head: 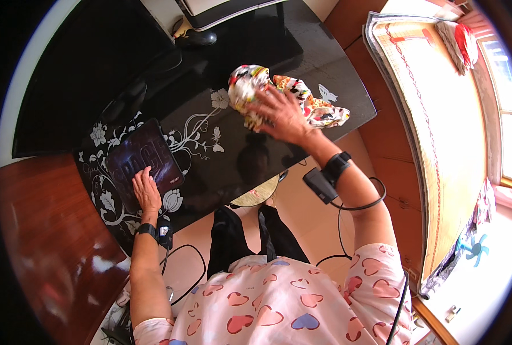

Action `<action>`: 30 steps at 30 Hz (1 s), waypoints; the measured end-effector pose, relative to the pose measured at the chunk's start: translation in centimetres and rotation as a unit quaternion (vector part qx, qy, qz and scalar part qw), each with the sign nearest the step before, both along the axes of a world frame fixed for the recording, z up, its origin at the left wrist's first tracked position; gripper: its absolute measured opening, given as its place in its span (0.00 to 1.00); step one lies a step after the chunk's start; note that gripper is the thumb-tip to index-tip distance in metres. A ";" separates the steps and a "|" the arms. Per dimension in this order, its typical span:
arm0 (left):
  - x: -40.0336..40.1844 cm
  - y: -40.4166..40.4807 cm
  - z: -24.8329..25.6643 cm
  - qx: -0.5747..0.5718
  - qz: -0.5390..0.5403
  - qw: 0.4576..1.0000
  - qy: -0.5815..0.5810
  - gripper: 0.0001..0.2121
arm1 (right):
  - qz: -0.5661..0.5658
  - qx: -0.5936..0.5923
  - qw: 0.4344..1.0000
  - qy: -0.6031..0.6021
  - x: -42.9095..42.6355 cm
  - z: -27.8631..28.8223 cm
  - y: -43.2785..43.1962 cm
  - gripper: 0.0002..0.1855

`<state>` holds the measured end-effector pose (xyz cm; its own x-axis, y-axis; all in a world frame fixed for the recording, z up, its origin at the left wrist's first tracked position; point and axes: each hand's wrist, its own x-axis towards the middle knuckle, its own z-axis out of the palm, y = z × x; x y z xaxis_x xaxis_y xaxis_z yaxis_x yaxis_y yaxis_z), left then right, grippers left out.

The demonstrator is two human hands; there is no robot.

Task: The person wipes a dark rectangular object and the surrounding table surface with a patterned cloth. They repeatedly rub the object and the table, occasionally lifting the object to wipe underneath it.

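Observation:
My right hand [284,115] lies, fingers spread, on a bunched cloth [327,113] with a colourful print, on a glossy black table [221,172]. Part of the cloth is blurred, and whether the fingertips grip it is hidden. A dark mouse pad [165,153] bearing writing lies at the left of the table. On its lower part rests my left hand [147,189], flat and holding nothing. White flower patterns decorate the tabletop around the pad. Black straps with small cabled devices sit on both wrists.
At the back left stands a large dark screen [87,73]. Near the back edge are a black computer mouse [200,38] and a black-and-white device [221,10]. A reddish wooden surface [57,241] adjoins at left. A round stool [256,194] is partly under the table. Cables [204,263] hang beside my body.

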<state>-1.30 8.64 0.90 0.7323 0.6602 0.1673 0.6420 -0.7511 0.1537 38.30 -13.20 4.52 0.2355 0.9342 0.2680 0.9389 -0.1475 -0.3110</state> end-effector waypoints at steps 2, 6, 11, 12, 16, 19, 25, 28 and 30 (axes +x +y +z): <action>0.0 0.0 -0.1 0.001 0.003 1.000 -0.001 0.14 | 0.003 -0.009 1.000 -0.026 0.2 -1.7 0.8 0.28; -0.1 0.0 -0.1 -0.040 0.034 0.998 0.024 0.14 | -0.074 -0.009 0.997 -0.011 5.6 -4.4 1.9 0.25; -0.3 0.0 -0.1 -0.041 0.033 0.998 0.029 0.14 | -0.268 -0.006 0.961 -0.066 16.1 -5.5 3.5 0.24; -0.3 0.0 -0.1 -0.038 0.030 0.998 0.029 0.14 | -0.279 0.011 0.954 -0.109 18.0 -5.6 3.3 0.23; -0.6 0.1 -0.1 -0.035 0.025 0.999 0.032 0.15 | -0.354 -0.034 0.930 -0.097 21.9 -6.8 3.0 0.24; -0.7 0.1 -0.2 -0.044 0.031 0.998 0.026 0.15 | -0.390 -0.043 0.912 -0.118 21.8 -7.2 2.4 0.26; -0.8 0.2 -0.3 -0.043 0.025 0.998 0.027 0.15 | -0.501 -0.109 0.857 -0.058 20.3 -5.9 -1.4 0.26; -0.7 0.2 -0.3 -0.036 0.017 0.999 0.002 0.15 | -0.533 -0.122 0.836 -0.048 19.0 -5.9 -5.5 0.28; -0.7 0.2 -0.4 -0.027 0.014 1.000 0.002 0.15 | -0.548 -0.129 0.825 -0.042 17.7 -6.2 -8.4 0.29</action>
